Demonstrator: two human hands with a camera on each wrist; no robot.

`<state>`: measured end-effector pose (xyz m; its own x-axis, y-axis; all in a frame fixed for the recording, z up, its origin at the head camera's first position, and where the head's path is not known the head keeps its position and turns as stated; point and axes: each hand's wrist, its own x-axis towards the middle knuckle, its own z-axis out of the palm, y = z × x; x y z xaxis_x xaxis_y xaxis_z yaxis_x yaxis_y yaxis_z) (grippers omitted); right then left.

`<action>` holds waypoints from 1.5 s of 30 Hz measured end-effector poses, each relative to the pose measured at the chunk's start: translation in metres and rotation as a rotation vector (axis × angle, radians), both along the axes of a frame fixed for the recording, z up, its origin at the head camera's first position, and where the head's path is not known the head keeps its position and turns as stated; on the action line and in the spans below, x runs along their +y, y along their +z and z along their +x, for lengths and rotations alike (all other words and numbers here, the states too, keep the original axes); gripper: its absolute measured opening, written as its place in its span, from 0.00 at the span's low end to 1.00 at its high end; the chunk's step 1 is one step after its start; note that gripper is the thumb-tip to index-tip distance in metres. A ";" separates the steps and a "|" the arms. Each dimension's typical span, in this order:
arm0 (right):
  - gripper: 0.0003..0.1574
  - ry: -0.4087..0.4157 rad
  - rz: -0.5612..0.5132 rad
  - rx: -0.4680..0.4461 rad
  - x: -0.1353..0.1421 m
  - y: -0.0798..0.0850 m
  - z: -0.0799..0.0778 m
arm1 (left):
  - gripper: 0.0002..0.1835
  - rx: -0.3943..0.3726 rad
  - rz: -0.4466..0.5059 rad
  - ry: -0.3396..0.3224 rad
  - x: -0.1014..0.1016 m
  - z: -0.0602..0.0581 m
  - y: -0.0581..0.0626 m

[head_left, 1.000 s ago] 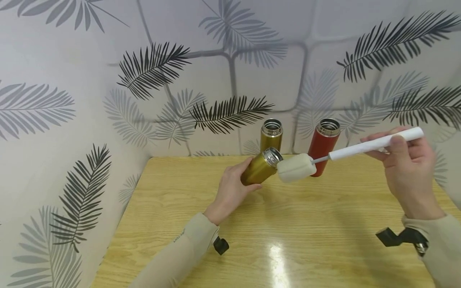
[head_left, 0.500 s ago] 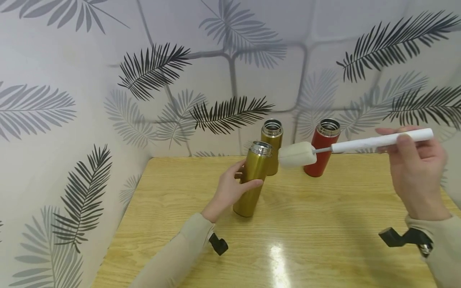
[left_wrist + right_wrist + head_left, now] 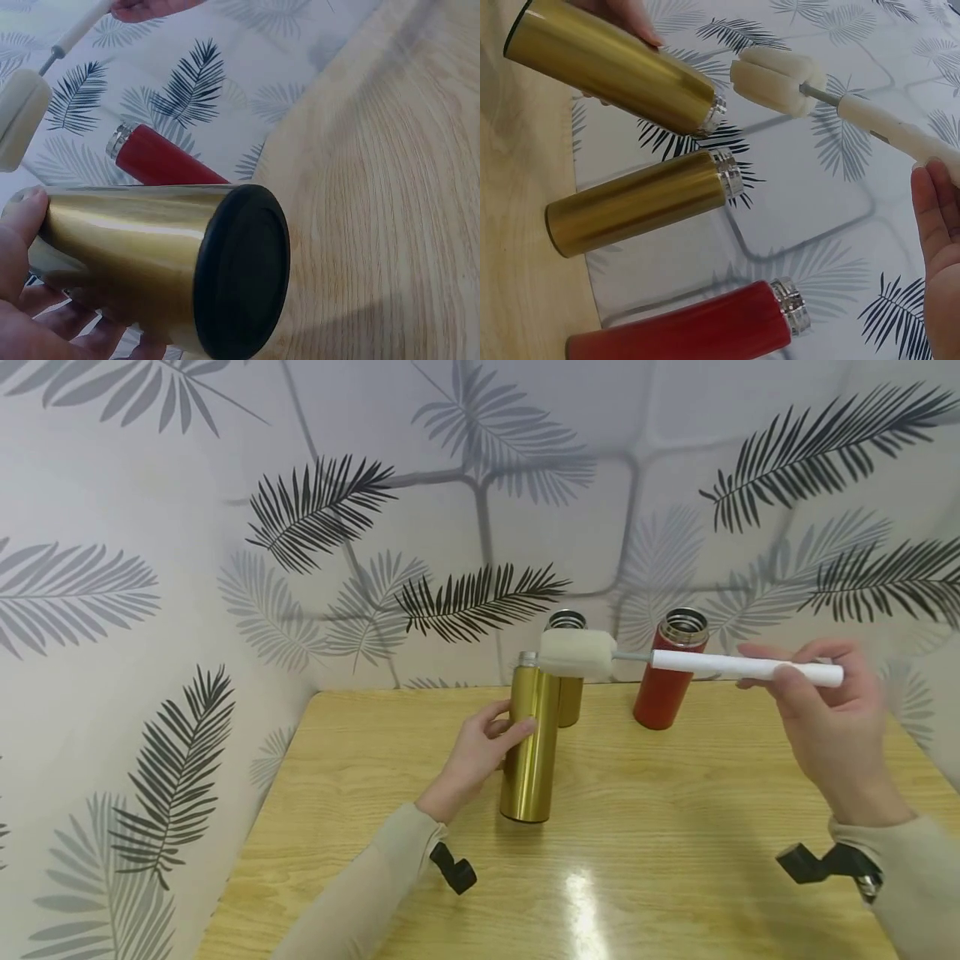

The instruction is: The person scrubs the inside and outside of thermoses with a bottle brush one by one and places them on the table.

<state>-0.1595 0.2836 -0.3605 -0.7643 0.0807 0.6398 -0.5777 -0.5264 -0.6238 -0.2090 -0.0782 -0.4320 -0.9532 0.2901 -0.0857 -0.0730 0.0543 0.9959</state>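
My left hand [image 3: 474, 758] grips a gold thermos flask [image 3: 531, 752] around its body. The flask stands nearly upright, its black base [image 3: 244, 274] showing in the left wrist view, raised off the table. Its steel neck [image 3: 714, 114] has no lid. My right hand [image 3: 836, 718] pinches the white handle [image 3: 720, 665] of a sponge bottle brush, held almost level. In the right wrist view the cream sponge head [image 3: 776, 81] is just outside the flask's mouth, a small gap apart. In the head view the sponge hides part of that neck.
A second gold flask [image 3: 641, 202] stands lidless behind the held one, partly covered in the head view. To its right is a red flask [image 3: 663, 685], also lidless. Both are near the back edge of the wooden table [image 3: 645, 852], against a leaf-patterned wall [image 3: 420, 418].
The held flask has gone from tilted rightward to nearly upright, with its base swinging down. The brush first moved slightly up and right, then left toward the flask's neck, its handle levelling.
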 end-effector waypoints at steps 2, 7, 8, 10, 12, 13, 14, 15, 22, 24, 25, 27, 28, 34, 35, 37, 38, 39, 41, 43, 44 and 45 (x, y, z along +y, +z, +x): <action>0.13 -0.064 0.113 -0.041 -0.001 -0.004 0.002 | 0.35 -0.018 0.020 -0.002 0.000 0.000 -0.001; 0.11 -0.179 0.347 -0.111 0.000 -0.016 0.002 | 0.35 -0.052 0.051 -0.008 -0.001 -0.001 -0.002; 0.10 -0.188 0.382 -0.109 0.002 -0.019 0.001 | 0.34 -0.058 0.057 -0.011 -0.001 -0.001 -0.001; 0.10 -0.216 0.462 -0.097 0.004 -0.024 0.000 | 0.34 -0.067 0.066 -0.018 -0.001 -0.002 -0.001; 0.11 -0.248 0.558 -0.067 0.007 -0.030 -0.001 | 0.34 -0.070 0.071 -0.024 -0.001 -0.002 0.000; 0.12 -0.279 0.627 -0.044 0.008 -0.032 -0.002 | 0.34 -0.072 0.074 -0.027 -0.001 -0.002 0.000; 0.14 -0.309 0.699 -0.015 0.009 -0.035 -0.004 | 0.34 -0.075 0.077 -0.028 -0.002 -0.002 0.001; 0.16 -0.350 0.775 0.014 0.010 -0.036 -0.005 | 0.34 -0.076 0.081 -0.030 -0.002 -0.002 0.001; 0.15 -0.517 1.180 0.293 0.010 -0.043 -0.020 | 0.31 -0.071 0.116 -0.057 -0.002 -0.001 0.004; 0.26 -0.515 1.223 0.370 0.008 -0.044 -0.024 | 0.31 -0.068 0.119 -0.065 -0.002 -0.001 0.004; 0.31 -0.509 1.232 0.404 0.008 -0.045 -0.026 | 0.31 -0.069 0.120 -0.069 -0.002 0.000 0.005; 0.35 -0.501 1.245 0.451 0.006 -0.047 -0.028 | 0.30 -0.072 0.119 -0.076 -0.002 0.000 0.005; 0.34 -0.499 1.254 0.457 0.005 -0.047 -0.029 | 0.30 -0.076 0.119 -0.080 -0.002 0.000 0.005; 0.17 -0.510 1.330 0.361 0.000 -0.054 -0.027 | 0.30 -0.084 0.120 -0.099 -0.002 0.000 0.004; 0.17 -0.513 1.340 0.348 -0.002 -0.055 -0.027 | 0.30 -0.084 0.122 -0.100 -0.001 0.000 0.004; 0.20 -0.502 1.349 0.328 -0.005 -0.058 -0.028 | 0.30 -0.092 0.130 -0.099 -0.001 -0.001 0.004; 0.21 -0.489 1.351 0.325 -0.007 -0.060 -0.028 | 0.29 -0.098 0.135 -0.098 -0.001 -0.001 0.004; 0.21 -0.470 1.354 0.323 -0.008 -0.062 -0.029 | 0.29 -0.102 0.141 -0.097 -0.001 -0.001 0.004; 0.21 -0.412 1.361 0.307 -0.010 -0.067 -0.030 | 0.29 -0.114 0.165 -0.094 0.000 -0.003 0.003; 0.21 -0.351 1.363 0.296 -0.011 -0.073 -0.030 | 0.28 -0.129 0.195 -0.085 -0.001 -0.004 0.001; 0.21 -0.331 1.366 0.298 -0.011 -0.076 -0.030 | 0.28 -0.141 0.212 -0.074 -0.001 -0.005 0.000; 0.21 -0.315 1.366 0.301 -0.011 -0.080 -0.029 | 0.28 -0.144 0.224 -0.068 -0.001 -0.006 0.000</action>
<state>-0.1888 0.2725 -0.4401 -0.6543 -0.5814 0.4837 -0.7543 0.5476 -0.3622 -0.2147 -0.0792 -0.4320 -0.9135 0.3798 -0.1457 -0.2187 -0.1567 0.9631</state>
